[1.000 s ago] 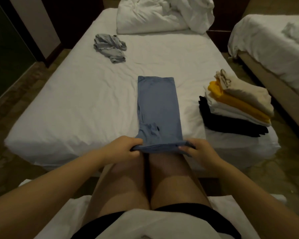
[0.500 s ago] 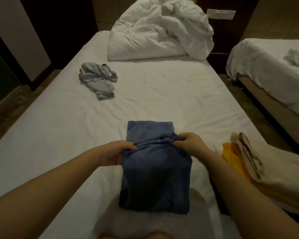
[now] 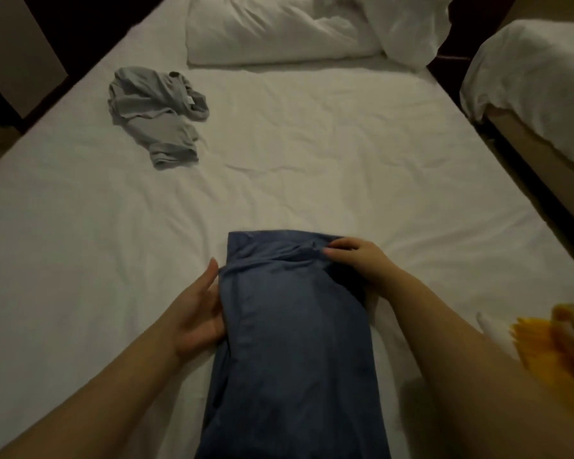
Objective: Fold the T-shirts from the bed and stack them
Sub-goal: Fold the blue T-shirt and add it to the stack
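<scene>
A blue T-shirt (image 3: 295, 342) lies folded over on the white bed (image 3: 312, 154) right in front of me. My left hand (image 3: 198, 309) rests flat against the shirt's left edge with its fingers straight. My right hand (image 3: 355, 260) pinches the doubled-over top edge near the far right corner. A crumpled grey T-shirt (image 3: 161, 114) lies unfolded at the far left of the bed. At the right edge of the view shows part of the stack of folded shirts (image 3: 550, 349), yellow and beige.
A bunched white duvet (image 3: 295, 24) fills the head of the bed. A second bed (image 3: 537, 71) stands to the right across a narrow dark gap. A dark wall and floor run along the left side.
The near end of the blue shirt has been carried from the bed's edge up onto its far end. My left hand has let go and now lies flat at the side.
</scene>
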### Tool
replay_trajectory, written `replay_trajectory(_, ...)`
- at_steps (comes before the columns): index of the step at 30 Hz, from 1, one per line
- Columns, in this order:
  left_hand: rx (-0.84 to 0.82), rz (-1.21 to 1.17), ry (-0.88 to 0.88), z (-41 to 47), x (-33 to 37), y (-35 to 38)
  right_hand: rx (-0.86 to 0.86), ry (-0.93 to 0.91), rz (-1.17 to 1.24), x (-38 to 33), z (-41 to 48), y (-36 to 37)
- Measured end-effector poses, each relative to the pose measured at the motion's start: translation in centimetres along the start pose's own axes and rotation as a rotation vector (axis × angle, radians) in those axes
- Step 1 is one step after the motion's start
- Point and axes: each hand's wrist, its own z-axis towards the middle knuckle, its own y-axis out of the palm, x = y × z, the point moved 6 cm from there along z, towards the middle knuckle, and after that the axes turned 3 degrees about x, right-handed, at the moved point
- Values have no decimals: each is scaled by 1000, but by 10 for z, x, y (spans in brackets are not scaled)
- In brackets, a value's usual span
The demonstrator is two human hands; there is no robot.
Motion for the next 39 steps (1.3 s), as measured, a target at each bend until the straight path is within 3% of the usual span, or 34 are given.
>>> replay_trajectory(7, 209, 250, 202, -15, -12, 19, 209, 20, 173, 18, -39, -3)
replay_trajectory(11, 122, 26, 164, -10, -7, 26, 328, -118, 286, -2, -44, -15)
replay_trajectory(13, 82, -56, 140, -6, -10, 20, 312, -91, 339, -1, -39, -14)
replay_trajectory(18, 36, -118, 101, 10, -19, 7, 253, 12, 9, 22, -25, -3)
replay_trajectory(25, 146, -1, 171, -3, -29, 4, 213, 82, 225, 30, -44, 1)
replay_trajectory(28, 179, 170, 217, -27, -43, -2, 215, 111, 254, 47, -88, 0)
replay_trajectory(32, 414, 652, 301, -69, -66, -30, 235, 142, 214, 90, -170, 6)
replay_trajectory(36, 502, 1128, 361, -106, -86, -43, 245, 116, -49, 120, -228, 18)
replay_trajectory(39, 615, 1184, 477, -130, -93, -47, 336, 75, -111, 116, -248, 16)
